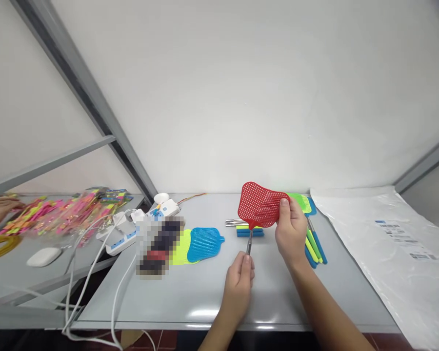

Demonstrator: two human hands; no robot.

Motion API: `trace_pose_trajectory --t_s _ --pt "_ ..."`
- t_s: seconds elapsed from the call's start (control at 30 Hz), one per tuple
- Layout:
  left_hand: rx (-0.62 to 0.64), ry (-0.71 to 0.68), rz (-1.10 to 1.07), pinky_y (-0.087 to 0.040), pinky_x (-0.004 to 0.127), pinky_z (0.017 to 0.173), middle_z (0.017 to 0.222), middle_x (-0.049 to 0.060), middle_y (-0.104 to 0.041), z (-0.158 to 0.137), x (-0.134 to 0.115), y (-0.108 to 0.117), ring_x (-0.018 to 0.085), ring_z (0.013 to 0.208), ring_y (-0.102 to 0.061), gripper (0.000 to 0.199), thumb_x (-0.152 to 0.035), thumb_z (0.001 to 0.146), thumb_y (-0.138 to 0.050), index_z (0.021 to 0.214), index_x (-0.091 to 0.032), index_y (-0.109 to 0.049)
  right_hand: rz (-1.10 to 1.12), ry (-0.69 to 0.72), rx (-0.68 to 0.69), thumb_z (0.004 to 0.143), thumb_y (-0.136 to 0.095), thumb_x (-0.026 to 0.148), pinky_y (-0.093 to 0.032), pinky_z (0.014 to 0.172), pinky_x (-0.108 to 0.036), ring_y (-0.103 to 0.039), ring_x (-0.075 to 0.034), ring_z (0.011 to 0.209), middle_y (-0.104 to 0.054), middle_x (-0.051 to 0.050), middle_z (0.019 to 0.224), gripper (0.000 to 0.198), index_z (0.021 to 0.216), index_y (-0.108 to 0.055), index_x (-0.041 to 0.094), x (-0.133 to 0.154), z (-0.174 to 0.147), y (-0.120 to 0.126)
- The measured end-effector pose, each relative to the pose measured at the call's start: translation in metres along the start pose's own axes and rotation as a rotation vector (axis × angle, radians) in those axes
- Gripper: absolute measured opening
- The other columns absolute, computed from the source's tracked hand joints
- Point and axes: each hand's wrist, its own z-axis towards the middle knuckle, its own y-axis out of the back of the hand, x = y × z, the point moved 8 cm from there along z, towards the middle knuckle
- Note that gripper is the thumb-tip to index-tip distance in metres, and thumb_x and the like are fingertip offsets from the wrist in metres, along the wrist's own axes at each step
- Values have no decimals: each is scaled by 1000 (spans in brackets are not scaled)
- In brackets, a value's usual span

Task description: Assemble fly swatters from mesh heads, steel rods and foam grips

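A red fly swatter head [258,202], full of small holes, is up above the table with a thin metal rod [249,241] at its neck. My left hand [239,275] is closed around the lower part of that rod. With thumb and fingers, my right hand [291,226] pinches the right edge of the red head. Behind them lie several metal rods with blue and yellow handles [250,233]. Left of my hands a blue swatter head [205,243] overlaps a yellow one [181,248]. On the right, swatters with green and blue handles [314,246] lie together, partly hidden by my right hand.
A white plastic bag [380,243] covers the table's right side. Power strips [122,239] with white cables [91,278] stand at the left, by a blurred patch. On the neighbouring table, another person's hand [2,209] is near colourful packaged items [69,209].
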Motion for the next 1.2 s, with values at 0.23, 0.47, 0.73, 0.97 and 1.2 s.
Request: trace_pose_trajectory --t_s 0.23,0.47,0.73,0.97,1.2 --pt "-58 -44 102 -25 19 48 63 -5 -34 -4 -6 3 9 54 -29 41 -55 92 -41 71 -19 -40 27 -59 35 96 -43 42 -47 65 -29 -58 -16 72 -65 -3 86 27 91 -60 21 -5 6 -3" --pt "-73 -52 130 -27 19 49 63 -4 -37 -5 -9 4 9 55 -32 41 -55 91 -42 70 -20 -40 -1 -37 24 96 -43 42 -47 65 -29 -56 -16 69 -63 -2 83 27 91 -60 21 -2 6 -3" --pt "-86 -15 15 -25 19 47 63 -6 -33 -3 -3 6 8 52 -27 41 -57 90 -44 72 -20 -39 -80 -3 54 96 -41 42 -44 67 -29 -55 -16 72 -59 0 80 27 87 -57 22 -3 1 -3" --pt "-81 -44 54 -23 20 47 61 -6 -33 -3 -5 5 8 51 -26 41 -57 90 -42 71 -20 -38 82 -84 206 90 -54 44 -49 70 -30 -59 -17 78 -64 -2 89 22 94 -56 23 -4 5 -15" --pt "-61 -97 174 -25 22 49 59 -5 -36 -7 -14 2 10 52 -31 44 -58 90 -41 68 -20 -39 102 -196 381 80 -69 40 -53 62 -30 -64 -18 72 -69 -3 86 24 91 -61 20 -8 -6 -22"
